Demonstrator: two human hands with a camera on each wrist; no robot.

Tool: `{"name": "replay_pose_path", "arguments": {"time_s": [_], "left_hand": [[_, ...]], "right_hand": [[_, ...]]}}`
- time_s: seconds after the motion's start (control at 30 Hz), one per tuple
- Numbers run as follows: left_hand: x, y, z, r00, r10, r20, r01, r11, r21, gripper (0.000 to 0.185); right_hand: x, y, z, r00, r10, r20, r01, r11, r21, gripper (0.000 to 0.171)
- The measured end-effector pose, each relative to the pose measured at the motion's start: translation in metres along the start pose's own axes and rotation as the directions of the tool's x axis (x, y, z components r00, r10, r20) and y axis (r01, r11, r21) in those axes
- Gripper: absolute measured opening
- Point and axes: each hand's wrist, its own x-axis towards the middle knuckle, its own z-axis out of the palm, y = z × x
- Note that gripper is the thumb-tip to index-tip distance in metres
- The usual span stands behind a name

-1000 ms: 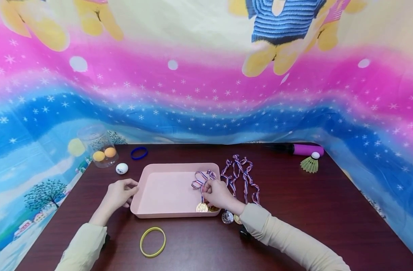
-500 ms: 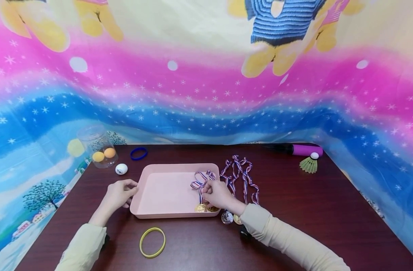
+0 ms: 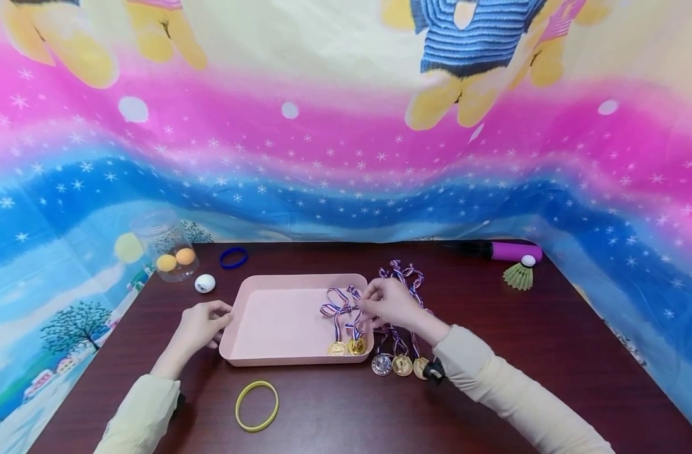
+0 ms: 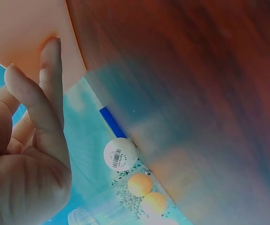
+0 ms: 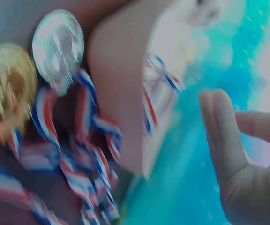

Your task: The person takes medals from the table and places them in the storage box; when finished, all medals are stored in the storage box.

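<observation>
On dark wood-grain table [image 3: 522, 353], shallow pink plastic tray [image 3: 278, 315] with rounded corners as landmark. Inside tray, right end: two round gold medals [image 3: 347, 347], striped ribbons looped. Just right of tray: three more medals [image 3: 401, 364], silver and gold, ribbons tangled. My right hand [image 3: 392, 302] over tray's right rim, fingertips pinching ribbon. My left hand [image 3: 201, 326] rests against tray's left edge, fingers loosely curled, holding nothing. Yellow rubber ring [image 3: 257, 405] in front of tray. Bright cartoon cloth behind.

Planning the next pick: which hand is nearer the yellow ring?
Left. The left hand rests at the pink tray's left edge, just up-left of the yellow ring; the right hand is beyond the tray.
</observation>
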Motion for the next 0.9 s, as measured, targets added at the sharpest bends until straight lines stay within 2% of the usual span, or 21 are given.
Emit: {"name": "replay_pose_path", "arguments": {"time_s": [0.17, 0.37, 0.63, 0.9], "left_hand": [[0.0, 0.001, -0.001, 1.0, 0.001, -0.002, -0.001, 1.0, 0.002, 0.027], [0.0, 0.0, -0.003, 1.0, -0.01, 0.002, 0.01, 1.0, 0.003, 0.026], [0.001, 0.001, -0.002, 1.0, -0.012, 0.009, 0.012, 1.0, -0.004, 0.027], [0.002, -0.002, 0.0, 1.0, -0.018, 0.013, 0.018, 1.0, -0.003, 0.027]], "right_hand": [[-0.01, -0.004, -0.038, 1.0, 0.018, 0.01, -0.018, 0.999, -0.028, 0.015], [-0.027, 0.018, -0.068, 0.996, 0.086, -0.012, -0.087, 0.992, -0.096, 0.015], [-0.046, 0.065, -0.079, 0.978, 0.199, -0.065, -0.206, 0.969, -0.139, 0.014], [-0.057, 0.087, -0.08, 0.953, 0.254, -0.166, -0.287, 0.932, -0.221, 0.011]]}}
